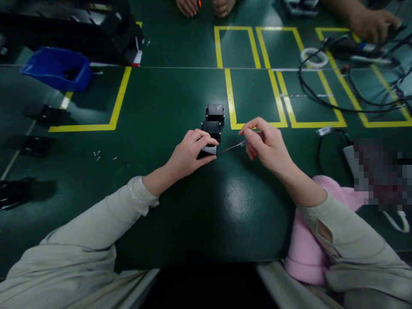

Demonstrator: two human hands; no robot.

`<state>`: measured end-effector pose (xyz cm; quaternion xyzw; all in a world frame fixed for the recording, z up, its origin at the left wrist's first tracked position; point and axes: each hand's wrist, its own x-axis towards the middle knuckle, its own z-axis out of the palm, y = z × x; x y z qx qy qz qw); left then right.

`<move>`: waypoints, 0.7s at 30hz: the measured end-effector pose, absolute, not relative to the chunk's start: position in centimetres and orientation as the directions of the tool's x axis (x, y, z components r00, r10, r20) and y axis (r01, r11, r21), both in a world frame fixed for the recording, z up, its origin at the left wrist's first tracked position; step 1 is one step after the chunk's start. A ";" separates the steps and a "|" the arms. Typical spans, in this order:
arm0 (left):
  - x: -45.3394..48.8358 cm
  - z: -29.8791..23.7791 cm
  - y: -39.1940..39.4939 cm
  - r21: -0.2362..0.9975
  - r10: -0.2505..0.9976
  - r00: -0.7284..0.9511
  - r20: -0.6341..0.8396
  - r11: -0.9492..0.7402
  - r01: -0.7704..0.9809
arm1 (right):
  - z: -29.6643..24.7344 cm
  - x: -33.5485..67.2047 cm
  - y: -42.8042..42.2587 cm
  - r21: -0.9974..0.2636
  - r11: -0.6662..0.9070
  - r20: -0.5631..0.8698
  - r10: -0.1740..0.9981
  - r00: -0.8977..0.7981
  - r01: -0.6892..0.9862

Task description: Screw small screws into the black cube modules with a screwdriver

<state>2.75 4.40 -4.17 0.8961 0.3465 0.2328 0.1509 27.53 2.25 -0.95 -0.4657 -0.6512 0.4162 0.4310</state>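
My left hand (193, 150) is closed around a small black box-shaped part (208, 150) with a pale top face, steadying it on the green table. A screwdriver (241, 143) with a see-through purplish handle is in my right hand (267, 143). Its thin shaft points left, and the tip meets the near right edge of the held part, by my left thumb. Just beyond my left fingers sits a second black part (211, 128), and behind that a third black part (215, 112), both with small screws or pins at their sides. My fingers hide much of the held part.
Several tiny screws (97, 155) lie to the left. Farther left are a blue bin (59, 68) and black parts (37, 145). A pink cloth item (307, 244) lies under my right forearm. Cables (322, 103) and a white ring (313, 57) are at right. Other people's hands (188, 6) rest across the table.
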 end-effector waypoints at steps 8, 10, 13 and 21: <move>2.8 -4.1 4.4 0.437 0.697 0.649 0.306 -0.708 0.555 | -1.0 27.6 2.2 -0.939 0.237 0.190 0.961 -0.199 0.248; 2.8 -4.1 4.3 0.439 0.702 0.645 0.302 -0.703 0.559 | -0.9 27.6 2.3 -0.941 0.226 0.180 0.965 -0.192 0.253; 2.7 -4.0 4.3 0.444 0.705 0.646 0.294 -0.699 0.561 | -0.7 27.5 2.3 -0.940 0.191 0.143 0.973 -0.183 0.282; 2.7 -4.0 4.3 0.454 0.712 0.646 0.276 -0.689 0.565 | -0.7 27.5 2.4 -0.952 0.204 0.158 0.966 -0.204 0.229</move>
